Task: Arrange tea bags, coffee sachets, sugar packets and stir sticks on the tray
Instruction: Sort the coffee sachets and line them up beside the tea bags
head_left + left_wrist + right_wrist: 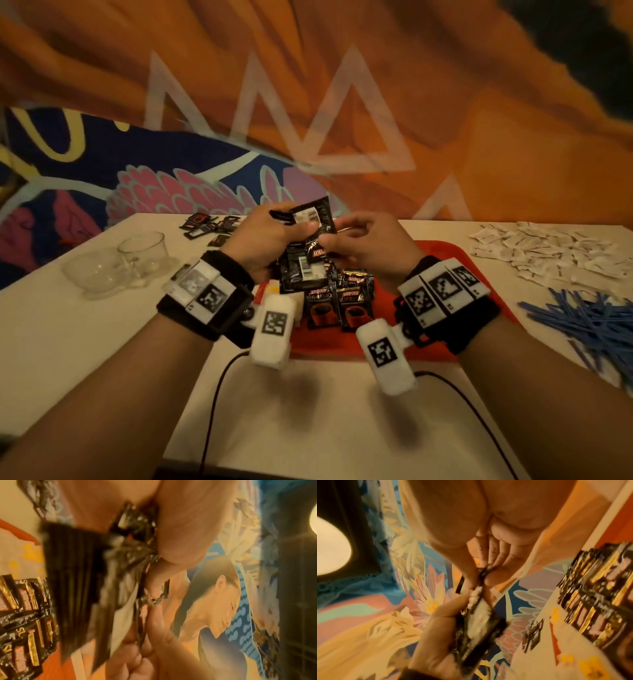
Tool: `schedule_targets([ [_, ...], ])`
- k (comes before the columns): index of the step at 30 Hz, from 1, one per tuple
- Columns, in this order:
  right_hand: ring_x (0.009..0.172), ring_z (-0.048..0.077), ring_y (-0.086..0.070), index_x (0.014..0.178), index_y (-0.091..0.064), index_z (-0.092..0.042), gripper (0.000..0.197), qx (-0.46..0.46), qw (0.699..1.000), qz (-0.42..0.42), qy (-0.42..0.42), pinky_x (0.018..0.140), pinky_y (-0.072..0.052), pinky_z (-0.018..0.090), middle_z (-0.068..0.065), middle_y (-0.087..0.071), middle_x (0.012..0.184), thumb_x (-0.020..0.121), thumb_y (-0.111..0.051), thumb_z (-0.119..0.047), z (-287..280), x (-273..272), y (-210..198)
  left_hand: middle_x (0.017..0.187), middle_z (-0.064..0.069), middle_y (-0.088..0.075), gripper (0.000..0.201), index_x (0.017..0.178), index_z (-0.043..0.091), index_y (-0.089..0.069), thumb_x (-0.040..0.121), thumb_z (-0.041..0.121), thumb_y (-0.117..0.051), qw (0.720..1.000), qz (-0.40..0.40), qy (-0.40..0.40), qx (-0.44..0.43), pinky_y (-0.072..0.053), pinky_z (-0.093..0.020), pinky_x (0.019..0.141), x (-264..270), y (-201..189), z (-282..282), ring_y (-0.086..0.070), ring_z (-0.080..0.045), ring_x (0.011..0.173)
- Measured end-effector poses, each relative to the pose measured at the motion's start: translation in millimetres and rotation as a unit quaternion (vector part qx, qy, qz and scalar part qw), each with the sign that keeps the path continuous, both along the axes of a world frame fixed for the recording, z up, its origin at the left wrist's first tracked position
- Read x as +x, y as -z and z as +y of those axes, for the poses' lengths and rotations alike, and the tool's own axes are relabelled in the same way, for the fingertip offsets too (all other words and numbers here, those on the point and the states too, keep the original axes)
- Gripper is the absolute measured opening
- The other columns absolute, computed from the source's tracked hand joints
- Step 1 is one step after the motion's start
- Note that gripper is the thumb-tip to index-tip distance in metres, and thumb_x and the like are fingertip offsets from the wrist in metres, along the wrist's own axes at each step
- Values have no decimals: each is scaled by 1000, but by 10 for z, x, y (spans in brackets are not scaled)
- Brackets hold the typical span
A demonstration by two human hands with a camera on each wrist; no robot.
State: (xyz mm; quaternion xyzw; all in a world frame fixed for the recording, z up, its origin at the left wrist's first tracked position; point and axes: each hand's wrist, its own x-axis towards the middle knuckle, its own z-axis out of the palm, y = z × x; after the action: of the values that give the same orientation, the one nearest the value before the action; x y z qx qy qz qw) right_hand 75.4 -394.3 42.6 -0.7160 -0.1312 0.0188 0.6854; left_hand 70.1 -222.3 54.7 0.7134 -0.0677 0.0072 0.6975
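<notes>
A: The left hand (pixel 270 236) clutches a fanned bundle of black coffee sachets (pixel 303 260) above the far side of the red tray (pixel 442 263), and the right hand (pixel 363 240) pinches one sachet's corner to peel it off.

B: So the risk is the bundle?

A: Yes. If the pull drags its neighbours, the glossy packs could slide out and scatter over the sachets already laid (pixel 337 301) near the tray's front edge.

B: And the rest?

A: Sugar packets (pixel 548 250) and blue stir sticks (pixel 589 318) lie untouched along the table's right edge, loose dark packets (pixel 209 228) at its far edge. A careless forearm could sweep the sticks off.
</notes>
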Motion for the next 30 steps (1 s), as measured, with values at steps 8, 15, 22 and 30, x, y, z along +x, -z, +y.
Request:
schedule_targets([
  [8, 84, 15, -71, 87, -72, -19, 20, -17, 990, -125, 60, 77, -55, 32, 2, -75, 91, 77, -79, -3, -102, -85, -29, 74, -2, -51, 63, 101, 6, -66, 73, 63, -61, 995, 57, -47, -61, -44, -25, 58, -108, 76, -20, -50, -12, 65],
  [15, 96, -2, -61, 77, -71, -38, 43, -129, 940, -301, 98, 79, -55, 29, -20, -64, 100, 77, -70, 5, -58, -133, -33, 92, -15, -71, 39, 122, -2, -61, 90, 20, -61, 986, 82, 69, -128, -60, -32, 70, -232, 12, -64, -70, -22, 77],
  [22, 84, 19, -69, 102, -65, -14, 19, 29, 996, -83, 4, 76, -59, 35, 9, -69, 99, 85, -71, -7, -132, -158, -85, 102, -17, -72, 18, 107, 9, -67, 90, 4, -64, 994, -3, -32, -108, -60, -43, 76, -233, 14, -80, -71, -32, 89],
  [30, 70, 5, -66, 75, -67, -23, 20, -148, 971, -180, 51, 67, -53, 16, -5, -69, 77, 78, -80, -8, -109, -166, -55, 88, -17, -56, 58, 93, -2, -70, 72, 51, -79, 996, -20, -68, -57, -45, -47, 74, -280, -10, -62, -48, -31, 76],
])
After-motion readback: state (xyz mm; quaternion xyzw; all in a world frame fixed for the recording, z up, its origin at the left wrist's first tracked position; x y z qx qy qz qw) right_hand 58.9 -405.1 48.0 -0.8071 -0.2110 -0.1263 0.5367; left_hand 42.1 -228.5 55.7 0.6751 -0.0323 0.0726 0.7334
